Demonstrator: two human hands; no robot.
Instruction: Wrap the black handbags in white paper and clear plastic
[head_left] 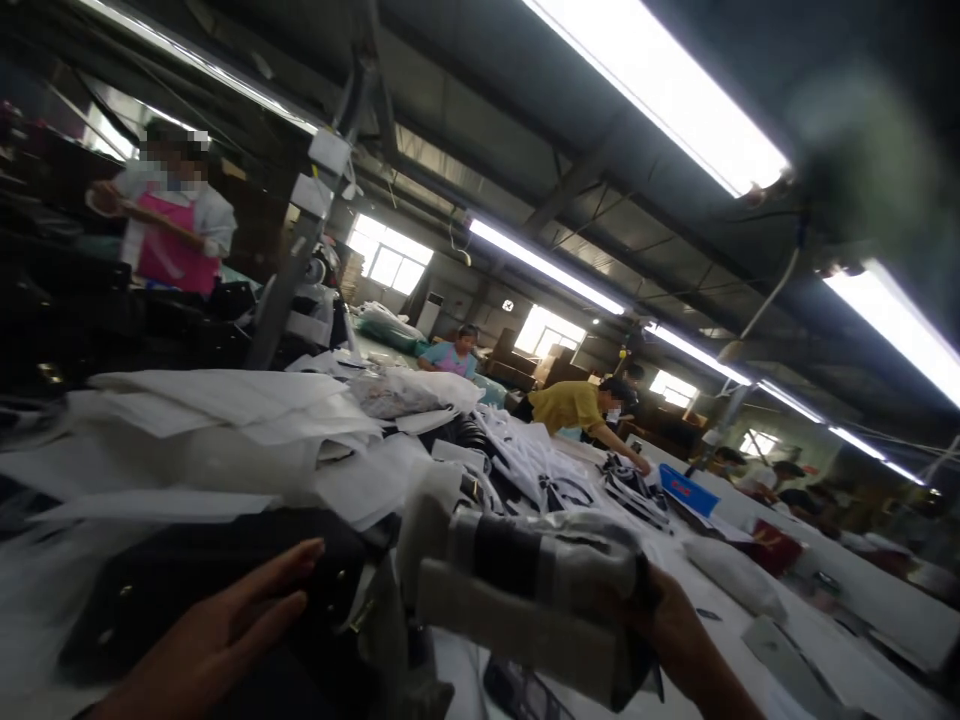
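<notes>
My left hand [232, 620] is at the lower left, its fingers stretched out and apart. It is over or against a large black item [195, 570] with small shiny metal studs, perhaps a bag; whether it touches is unclear. On the right, my right hand [675, 625] grips the end of a black-and-white wrapped bundle [502, 550], its fingers partly hidden behind it. Pale paper or film covers parts of that bundle, and its exact kind is blurred. A dark rectangular object [521, 690] lies on the white table below it.
Stacked white sheets [225, 410] rise at the left. White and black straps [525, 450] lie heaped behind the bundle. A blue bin [688, 490] stands farther right on the table [847, 640]. Co-workers, one in a yellow top [566, 405], another in a pink apron [176, 245], are beyond.
</notes>
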